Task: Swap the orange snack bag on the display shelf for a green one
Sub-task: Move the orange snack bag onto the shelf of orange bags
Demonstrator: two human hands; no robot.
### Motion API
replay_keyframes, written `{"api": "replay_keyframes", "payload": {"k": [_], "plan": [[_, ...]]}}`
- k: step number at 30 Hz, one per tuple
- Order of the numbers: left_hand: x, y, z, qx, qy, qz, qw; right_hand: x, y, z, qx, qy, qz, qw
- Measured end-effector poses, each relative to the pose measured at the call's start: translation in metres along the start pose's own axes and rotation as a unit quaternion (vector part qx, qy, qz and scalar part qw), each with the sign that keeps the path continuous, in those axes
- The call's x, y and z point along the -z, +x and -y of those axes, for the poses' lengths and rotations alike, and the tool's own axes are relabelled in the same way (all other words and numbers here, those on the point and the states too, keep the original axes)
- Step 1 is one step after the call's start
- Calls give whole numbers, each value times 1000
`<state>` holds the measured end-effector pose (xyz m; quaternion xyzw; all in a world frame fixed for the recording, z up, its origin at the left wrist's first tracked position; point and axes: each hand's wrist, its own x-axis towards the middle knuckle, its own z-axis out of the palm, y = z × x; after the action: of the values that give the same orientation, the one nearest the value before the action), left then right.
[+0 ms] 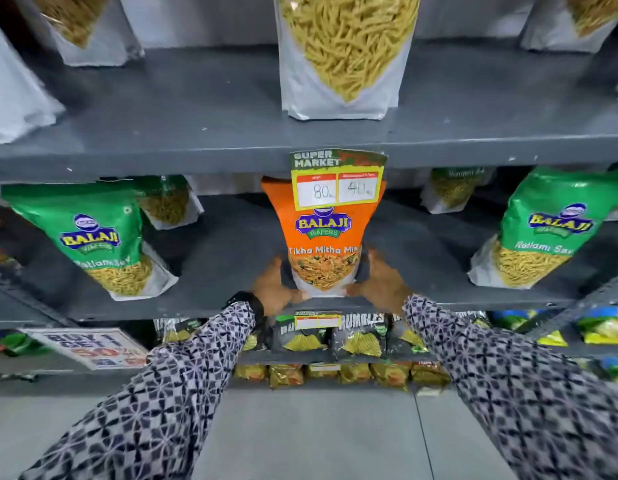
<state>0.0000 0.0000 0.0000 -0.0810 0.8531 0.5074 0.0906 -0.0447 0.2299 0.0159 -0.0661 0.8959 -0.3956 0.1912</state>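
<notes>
The price tag [338, 178] hides the orange bag's [323, 244] top. Both hands' fingers reach behind it, unseen. Upper pouches are cropped.

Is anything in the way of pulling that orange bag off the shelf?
Only the yellow price tag hangs over the orange snack bag's top. The left hand and right hand hold its bottom corners.

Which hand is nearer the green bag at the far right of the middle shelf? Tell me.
Right. The right hand grips the orange bag's right edge, on the side toward that green bag; the left hand holds the opposite edge, farther away.
</notes>
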Motion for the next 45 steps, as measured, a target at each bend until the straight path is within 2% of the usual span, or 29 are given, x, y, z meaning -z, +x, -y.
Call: {"api": "replay_keyframes", "payload": {"k": [2, 4, 7, 10, 16, 20, 24, 30, 37, 41, 45], "plan": [[-5, 4, -2, 2, -1, 5, 1000, -7, 15, -6, 33, 19, -6, 999], [-12, 10, 2, 17, -4, 5, 1000, -21, 50, -46, 79, 39, -2, 996], [-19, 19, 12, 28, 27, -22, 999, -34, 64, -64, 79, 62, -23, 995], [-25, 7, 6, 27, 36, 0, 999, -18, 7, -26, 80, 75, -57, 992], [-53, -44, -20, 15, 41, 67, 997, 9, -76, -54, 48, 101, -45, 993], [-74, -106, -74, -25, 52, 96, 994, 45, -159, -56, 20, 120, -66, 990], [-88, -161, -120, -91, 38, 99, 990, 85, -223, -53, 41, 156, -93, 982], [-77, -199, -192, -221, 33, 26, 974, 152, -273, -14, 114, 167, -139, 969], [-27, -175, -289, -312, 18, -83, 946, 227, -252, 65, 213, 154, -226, 938], [-7, -135, -336, -324, 19, -121, 938, 262, -207, 97, 237, 155, -250, 926], [1, -86, -365, -289, 34, -124, 949, 286, -162, 116, 224, 123, -270, 928]]}}
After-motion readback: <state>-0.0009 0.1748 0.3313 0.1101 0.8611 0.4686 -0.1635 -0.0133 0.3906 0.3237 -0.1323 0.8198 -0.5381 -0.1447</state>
